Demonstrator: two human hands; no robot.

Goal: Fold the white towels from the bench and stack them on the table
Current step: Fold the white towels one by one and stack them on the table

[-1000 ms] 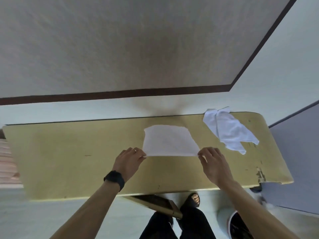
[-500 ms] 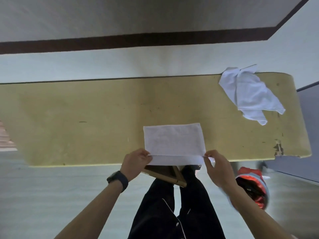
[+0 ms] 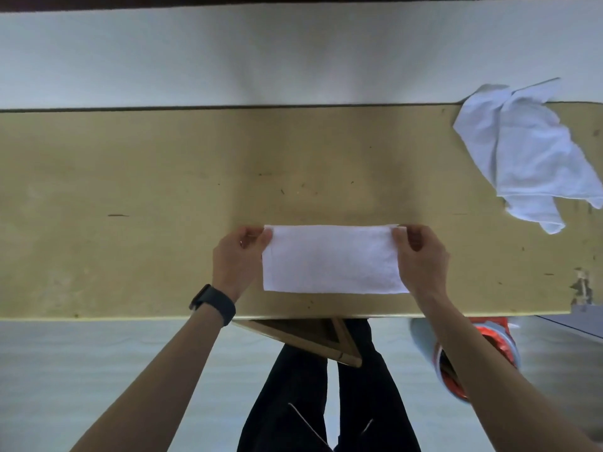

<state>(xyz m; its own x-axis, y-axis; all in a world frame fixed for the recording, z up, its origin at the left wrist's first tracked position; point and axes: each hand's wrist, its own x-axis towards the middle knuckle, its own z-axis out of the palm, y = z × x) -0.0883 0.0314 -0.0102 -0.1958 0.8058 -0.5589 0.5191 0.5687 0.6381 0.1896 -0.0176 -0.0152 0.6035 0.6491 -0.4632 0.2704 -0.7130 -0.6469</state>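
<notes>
A folded towel (image 3: pixel 332 259) is lying flat on the table (image 3: pixel 130 190), close to the near edge and about midway along it. It is forming a neat white rectangle, wider from left to right than from near to far, with a soft, finely napped surface and straight edges.

The left hand (image 3: pixel 239 256) is pinching the towel's far left corner, the thumb lying on top of the cloth and the fingers curling in beside it. The right hand (image 3: pixel 421 256) is gripping the far right corner in the same way, thumb on the cloth and fingers bent. Both forearms are reaching in from the near side, and a black watch (image 3: pixel 213 305) with a smooth band is sitting on the left wrist.

The table is showing a broad, matt yellow wooden top marked with small dark scratches and specks, and the coating is chipping away at its near right edge. At the far right a crumpled towel (image 3: pixel 528 151) is lying in a loose heap of soft folds, well apart from the folded one, with one tip hanging past the far edge.

Under the near edge a triangular wooden frame (image 3: pixel 303 337) is jutting out above black trousers (image 3: pixel 326 402). A blurred red and grey object (image 3: pixel 489 347) is sitting on the pale floor (image 3: pixel 98 370) to the right.
</notes>
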